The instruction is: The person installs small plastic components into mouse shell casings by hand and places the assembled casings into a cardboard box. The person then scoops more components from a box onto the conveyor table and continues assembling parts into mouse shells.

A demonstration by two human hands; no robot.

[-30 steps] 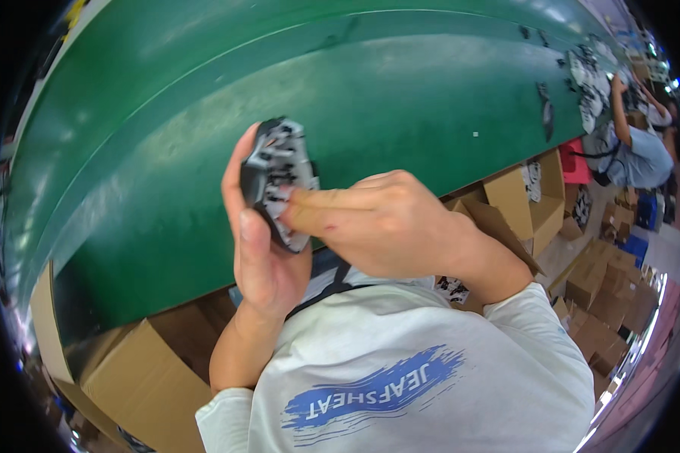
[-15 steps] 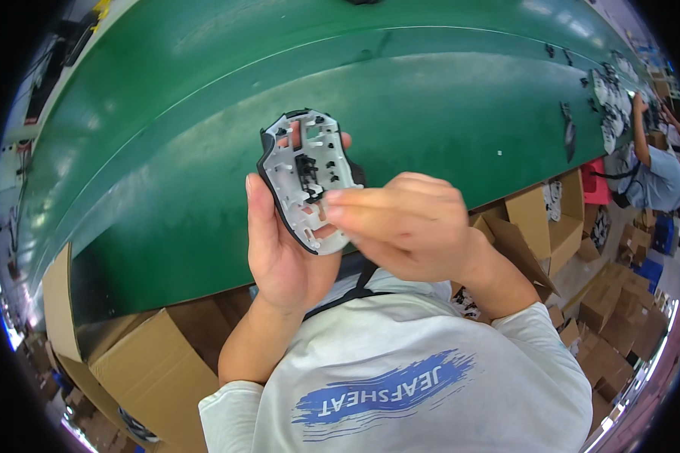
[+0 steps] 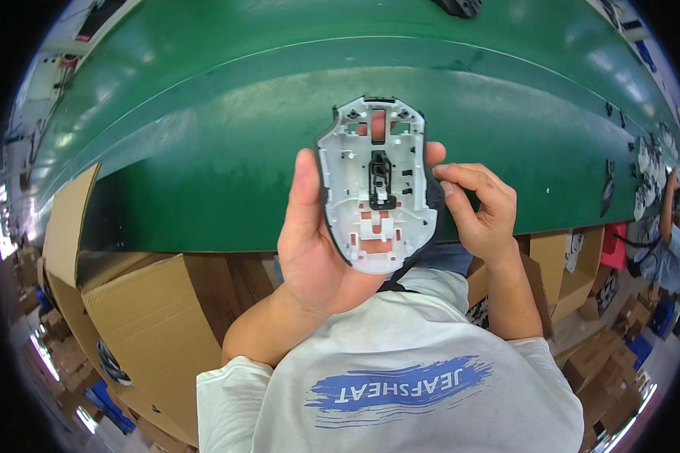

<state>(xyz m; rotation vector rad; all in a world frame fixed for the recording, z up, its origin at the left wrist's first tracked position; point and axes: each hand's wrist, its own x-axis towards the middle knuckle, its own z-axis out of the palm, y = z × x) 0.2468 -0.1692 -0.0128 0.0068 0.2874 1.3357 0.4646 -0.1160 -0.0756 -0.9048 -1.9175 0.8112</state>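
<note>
Left hand [image 3: 313, 264] clamped around white-lined, black-edged, curved plastic shell [image 3: 347, 181]; right hand [image 3: 489, 208] at its 3 o'clock, can't tell if pinching. Sideways push could tip shell.

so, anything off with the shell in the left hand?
Nothing stands out: the shell in the left hand looks whole, and its black centre insert lies straight along it. Hairline cracks would be too small to tell.

White shirt [image 3: 400, 328] — upside-down pale lettering [image 3: 399, 385] on blue print [image 3: 331, 395]
</note>
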